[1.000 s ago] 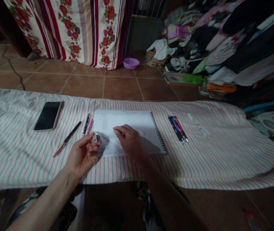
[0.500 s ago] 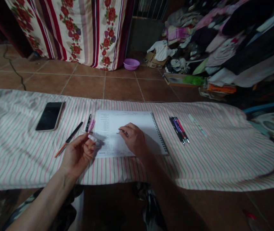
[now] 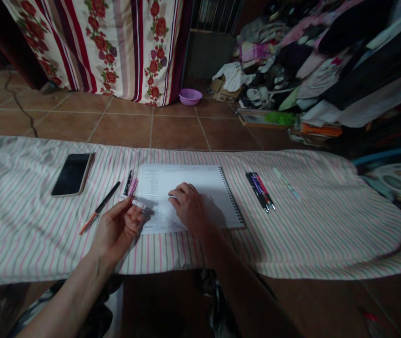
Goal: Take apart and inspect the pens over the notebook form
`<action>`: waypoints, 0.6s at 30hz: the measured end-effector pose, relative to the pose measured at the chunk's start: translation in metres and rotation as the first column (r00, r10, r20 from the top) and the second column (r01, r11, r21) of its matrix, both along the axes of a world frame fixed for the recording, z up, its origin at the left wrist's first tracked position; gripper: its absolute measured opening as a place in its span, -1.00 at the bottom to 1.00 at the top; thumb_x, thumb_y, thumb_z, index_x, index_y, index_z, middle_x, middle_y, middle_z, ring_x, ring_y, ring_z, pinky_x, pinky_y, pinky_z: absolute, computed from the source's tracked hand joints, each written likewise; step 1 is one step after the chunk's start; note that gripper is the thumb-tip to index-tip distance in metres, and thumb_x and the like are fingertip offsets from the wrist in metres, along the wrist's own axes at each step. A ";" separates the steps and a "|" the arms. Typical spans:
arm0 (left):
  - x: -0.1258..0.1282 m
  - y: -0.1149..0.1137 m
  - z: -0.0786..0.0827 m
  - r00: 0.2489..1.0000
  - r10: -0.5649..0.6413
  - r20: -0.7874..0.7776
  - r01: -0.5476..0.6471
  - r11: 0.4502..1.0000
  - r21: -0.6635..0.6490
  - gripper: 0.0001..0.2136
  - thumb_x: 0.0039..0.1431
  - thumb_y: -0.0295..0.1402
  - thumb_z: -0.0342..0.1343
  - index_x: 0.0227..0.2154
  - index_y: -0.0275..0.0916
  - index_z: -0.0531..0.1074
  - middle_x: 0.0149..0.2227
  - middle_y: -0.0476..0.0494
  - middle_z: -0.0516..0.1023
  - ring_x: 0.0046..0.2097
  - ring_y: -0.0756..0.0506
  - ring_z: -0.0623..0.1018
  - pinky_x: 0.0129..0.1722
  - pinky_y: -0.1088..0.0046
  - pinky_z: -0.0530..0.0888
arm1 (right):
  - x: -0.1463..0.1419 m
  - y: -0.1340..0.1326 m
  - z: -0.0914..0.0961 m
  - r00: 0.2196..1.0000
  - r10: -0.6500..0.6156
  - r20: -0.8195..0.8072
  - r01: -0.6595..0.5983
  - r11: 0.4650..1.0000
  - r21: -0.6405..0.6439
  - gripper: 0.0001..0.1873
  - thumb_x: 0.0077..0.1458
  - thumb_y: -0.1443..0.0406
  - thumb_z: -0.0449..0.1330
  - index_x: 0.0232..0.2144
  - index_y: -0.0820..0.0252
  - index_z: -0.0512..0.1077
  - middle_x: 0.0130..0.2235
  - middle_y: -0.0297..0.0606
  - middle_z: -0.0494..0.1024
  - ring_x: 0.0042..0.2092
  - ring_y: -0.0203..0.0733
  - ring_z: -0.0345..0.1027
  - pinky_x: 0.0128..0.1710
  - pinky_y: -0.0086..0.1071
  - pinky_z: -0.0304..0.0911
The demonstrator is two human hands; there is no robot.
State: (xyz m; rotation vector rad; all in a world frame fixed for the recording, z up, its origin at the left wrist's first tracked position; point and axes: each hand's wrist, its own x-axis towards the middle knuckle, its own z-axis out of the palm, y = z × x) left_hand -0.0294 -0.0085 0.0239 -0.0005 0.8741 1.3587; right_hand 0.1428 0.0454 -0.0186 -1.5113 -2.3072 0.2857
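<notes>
My left hand (image 3: 118,227) is closed at the notebook's left edge, its thumb and fingers pinching a small white cylindrical piece (image 3: 139,203) whose kind I cannot make out. Over the spiral notebook (image 3: 203,176), my right hand (image 3: 188,205) is closed with fingers pinched together; a thin light tip shows at the fingertips, but the rest is hidden. The notebook lies flat with a printed strip down its left side and its coil on the right. Just beyond my left hand are a black pen (image 3: 128,182) and a pink pen (image 3: 133,187). Left of it lies a black-and-orange pen (image 3: 100,208).
A phone (image 3: 72,174) lies at the left on the striped cloth (image 3: 327,225). Several pens (image 3: 260,191) are bunched right of the notebook, with a pale patterned stick (image 3: 287,183) beyond. A purple basin (image 3: 190,96) and heaped clothes (image 3: 267,51) are on the floor side behind.
My right hand has shifted slightly left over the page, and the dark thin item seen in its fingers is now hidden. The left hand's white piece has turned slightly. The view has tilted a little.
</notes>
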 end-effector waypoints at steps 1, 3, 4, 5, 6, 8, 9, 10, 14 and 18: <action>0.000 0.000 0.000 1.000 0.001 0.001 -0.001 1.000 -0.003 -0.68 0.19 -0.60 -0.17 -0.60 -0.40 0.38 -0.65 -0.12 0.37 -0.61 0.04 0.39 -0.66 0.61 0.37 | -0.001 0.000 0.001 1.000 0.001 0.006 -0.001 1.000 -0.003 -0.85 0.14 0.32 0.12 -0.28 0.12 0.50 -0.24 -0.22 0.44 -0.14 -0.17 0.26 -0.15 -0.33 0.25; 0.001 0.001 0.001 1.000 -0.001 0.004 0.001 1.000 -0.005 -0.69 0.19 -0.61 -0.17 -0.59 -0.41 0.38 -0.64 -0.12 0.38 -0.61 0.04 0.39 -0.65 0.60 0.38 | -0.001 -0.001 0.003 1.000 0.006 0.011 -0.006 1.000 -0.003 -0.86 0.15 0.32 0.12 -0.30 0.13 0.49 -0.24 -0.22 0.44 -0.14 -0.18 0.27 -0.15 -0.33 0.24; 0.001 0.001 0.001 1.000 -0.002 0.007 0.002 1.000 -0.004 -0.69 0.18 -0.61 -0.17 -0.59 -0.41 0.39 -0.64 -0.12 0.38 -0.61 0.04 0.40 -0.65 0.60 0.39 | -0.002 -0.002 0.003 1.000 0.009 0.009 -0.009 1.000 0.001 -0.87 0.14 0.32 0.12 -0.32 0.13 0.49 -0.25 -0.23 0.44 -0.15 -0.18 0.27 -0.16 -0.33 0.24; 0.001 0.001 0.000 1.000 0.000 0.010 0.000 1.000 -0.002 -0.70 0.18 -0.62 -0.17 -0.58 -0.41 0.39 -0.63 -0.12 0.39 -0.60 0.04 0.40 -0.64 0.59 0.40 | -0.002 -0.002 0.003 1.000 0.011 0.006 -0.011 1.000 0.008 -0.88 0.14 0.33 0.13 -0.33 0.14 0.48 -0.26 -0.23 0.44 -0.16 -0.17 0.27 -0.17 -0.33 0.24; 0.001 0.001 0.000 1.000 0.005 0.013 -0.005 1.000 0.000 -0.70 0.17 -0.62 -0.16 -0.58 -0.40 0.39 -0.63 -0.12 0.40 -0.60 0.04 0.41 -0.63 0.59 0.40 | -0.002 -0.002 0.002 1.000 0.014 0.002 -0.014 1.000 0.019 -0.89 0.13 0.33 0.14 -0.35 0.14 0.48 -0.27 -0.22 0.44 -0.17 -0.17 0.26 -0.18 -0.32 0.24; 0.000 0.001 -0.002 1.000 0.012 0.017 -0.012 1.000 -0.010 -0.72 0.17 -0.62 -0.15 -0.56 -0.40 0.39 -0.62 -0.13 0.41 -0.59 0.03 0.42 -0.62 0.59 0.42 | -0.002 -0.002 0.001 1.000 0.021 -0.007 -0.020 0.999 0.050 -0.90 0.12 0.34 0.14 -0.38 0.14 0.47 -0.29 -0.22 0.44 -0.18 -0.15 0.26 -0.20 -0.32 0.24; 0.000 0.002 -0.002 1.000 0.009 0.021 -0.009 1.000 -0.021 -0.73 0.16 -0.62 -0.15 -0.56 -0.39 0.39 -0.61 -0.14 0.42 -0.58 0.03 0.43 -0.62 0.60 0.42 | -0.002 -0.001 0.000 1.000 0.026 -0.016 -0.025 0.997 0.069 -0.89 0.12 0.34 0.13 -0.39 0.14 0.47 -0.29 -0.21 0.44 -0.19 -0.15 0.26 -0.21 -0.31 0.24; -0.001 0.002 -0.003 1.000 0.003 0.029 -0.002 0.999 -0.032 -0.73 0.16 -0.61 -0.14 -0.56 -0.39 0.39 -0.61 -0.14 0.42 -0.58 0.04 0.42 -0.62 0.60 0.41 | -0.002 -0.001 0.000 0.999 0.029 -0.029 -0.026 0.996 0.086 -0.89 0.12 0.34 0.13 -0.39 0.14 0.46 -0.29 -0.22 0.45 -0.19 -0.15 0.26 -0.21 -0.31 0.23; -0.004 0.001 -0.004 0.992 -0.067 0.104 0.069 0.997 -0.017 -0.70 0.20 -0.55 -0.17 -0.59 -0.37 0.35 -0.63 -0.11 0.35 -0.63 0.08 0.35 -0.69 0.66 0.33 | -0.001 0.001 0.000 0.993 0.012 -0.113 0.001 0.994 0.114 -0.91 0.09 0.37 0.14 -0.41 0.14 0.44 -0.32 -0.24 0.48 -0.22 -0.16 0.28 -0.19 -0.31 0.21; -0.007 -0.001 -0.002 0.979 -0.114 0.169 0.112 0.993 0.024 -0.66 0.24 -0.51 -0.25 -0.56 -0.41 0.35 -0.64 -0.08 0.30 -0.65 0.10 0.32 -0.74 0.70 0.28 | -0.001 0.002 0.002 0.982 0.003 -0.189 0.018 0.994 0.108 -0.91 0.06 0.40 0.12 -0.42 0.16 0.41 -0.38 -0.28 0.50 -0.28 -0.20 0.31 -0.22 -0.34 0.20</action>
